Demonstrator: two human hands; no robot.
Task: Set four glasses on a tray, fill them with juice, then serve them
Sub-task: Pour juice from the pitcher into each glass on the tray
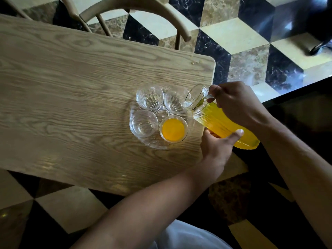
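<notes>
Hands (235, 105) grip tilted jug (222, 121) beside tray (158, 146) (chair (136, 13) behind table (71, 78)), fingers curled round it.

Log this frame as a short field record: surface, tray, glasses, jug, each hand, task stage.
surface: wooden table, chair behind it
tray: clear glass tray near the table's right edge
glasses: four on the tray; near-right glass holds juice, the other three look empty
jug: glass jug of juice, tilted, spout over the far-right glass
right hand: grips the jug's handle
left hand: supports the jug from below
stage: one filled, second pour about to start or just begun
</notes>
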